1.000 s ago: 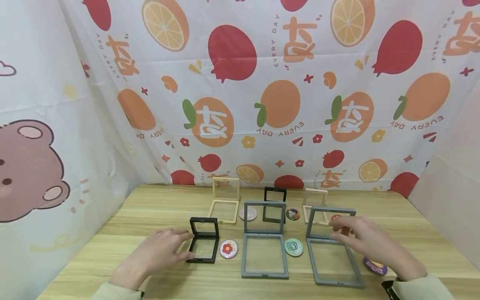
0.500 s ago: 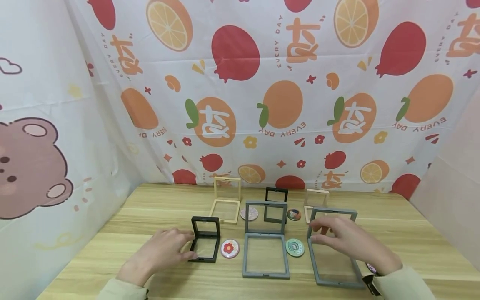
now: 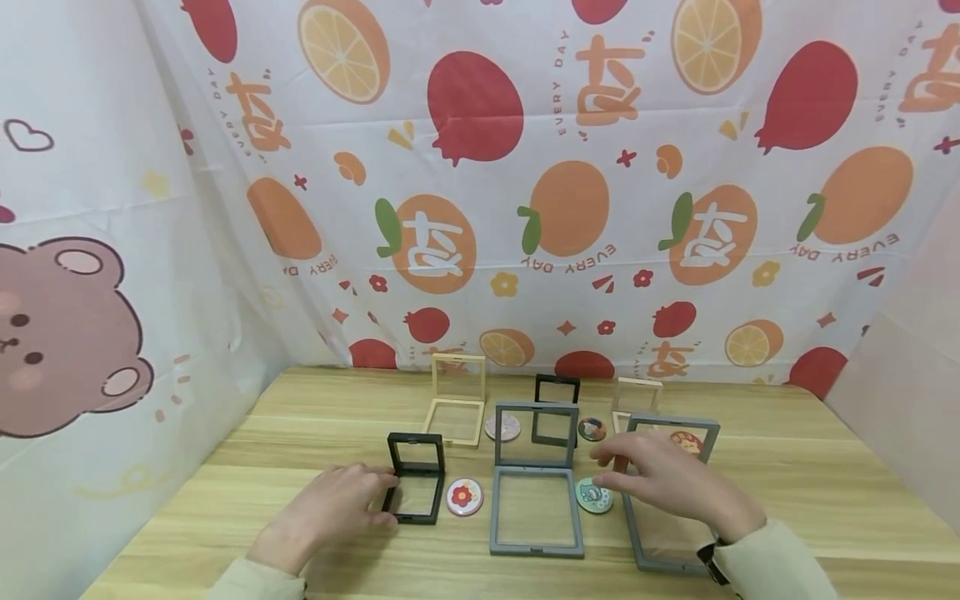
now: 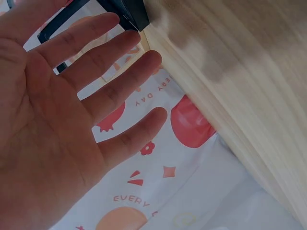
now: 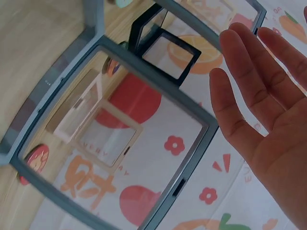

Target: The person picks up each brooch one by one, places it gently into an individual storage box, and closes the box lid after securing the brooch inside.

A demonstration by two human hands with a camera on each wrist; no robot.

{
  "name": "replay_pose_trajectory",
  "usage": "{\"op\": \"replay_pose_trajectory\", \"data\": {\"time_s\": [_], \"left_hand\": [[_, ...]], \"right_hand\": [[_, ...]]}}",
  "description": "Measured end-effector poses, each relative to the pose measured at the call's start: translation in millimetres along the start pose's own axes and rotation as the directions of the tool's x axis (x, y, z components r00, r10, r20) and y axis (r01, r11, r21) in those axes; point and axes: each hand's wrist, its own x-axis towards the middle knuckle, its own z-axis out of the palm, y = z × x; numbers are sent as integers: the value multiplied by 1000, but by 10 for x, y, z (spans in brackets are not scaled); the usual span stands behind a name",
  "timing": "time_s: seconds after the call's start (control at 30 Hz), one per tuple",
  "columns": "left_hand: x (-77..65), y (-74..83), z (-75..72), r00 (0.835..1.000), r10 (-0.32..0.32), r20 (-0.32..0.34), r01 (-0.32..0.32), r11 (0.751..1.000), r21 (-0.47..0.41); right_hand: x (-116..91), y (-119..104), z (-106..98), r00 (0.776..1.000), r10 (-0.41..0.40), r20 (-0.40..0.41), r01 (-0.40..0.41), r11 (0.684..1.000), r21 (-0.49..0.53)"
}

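"Black frame [image 3: 417, 470] first: where does it lie from the grip?"

"Just right of the left hand [image 3: 336, 505], much the nearer of the two. Its hinge runs left to right, the lower half flat, the upper half standing up. Thumb and forefinger come to its left edge."

"Gripping it?"

"No. The left wrist view has the fingers spread and fairly straight, the palm bare. Whether a fingertip touches the edge, I can't tell."

"And the right hand [image 3: 666, 477]?"

"Over the right grey frame [image 3: 635, 529], reaching leftward. Its fingers bend gently, thumb apart, nothing pinched."

"What's closest to those fingertips?"

"The green badge [image 3: 594, 497], lying flat between the two grey frames, just below the thumb tip from the head camera. It's round, so no long axis. Contact isn't clear there either."

"Between the hands?"

"The flower badge [image 3: 465, 497], just right of the black frame, then the left grey frame [image 3: 536, 470], hinged open."

"Farther back?"

"A yellow frame [image 3: 457, 402], a purple badge [image 3: 502, 427], a small black frame [image 3: 557, 379], a dark badge [image 3: 592, 429] and a pale frame [image 3: 639, 382], all before the fruit-print cloth [image 3: 480, 175]."
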Motion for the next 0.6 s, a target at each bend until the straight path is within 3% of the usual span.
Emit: {"op": "replay_pose_trajectory", "data": {"time_s": [0.17, 0.33, 0.6], "left_hand": [[14, -3, 9, 1000, -6, 11, 6, 1000, -1], [19, 0, 20, 1000, -15, 14, 15, 1000, -10], [31, 14, 59, 1000, 8, -25, -7, 999, 37]], "right_hand": [[83, -33, 14, 998, -56, 14, 55, 998, 11], [184, -64, 20, 998, -59, 21, 59, 998, -17], [398, -160, 89, 991, -99, 85, 103, 994, -33]]}}
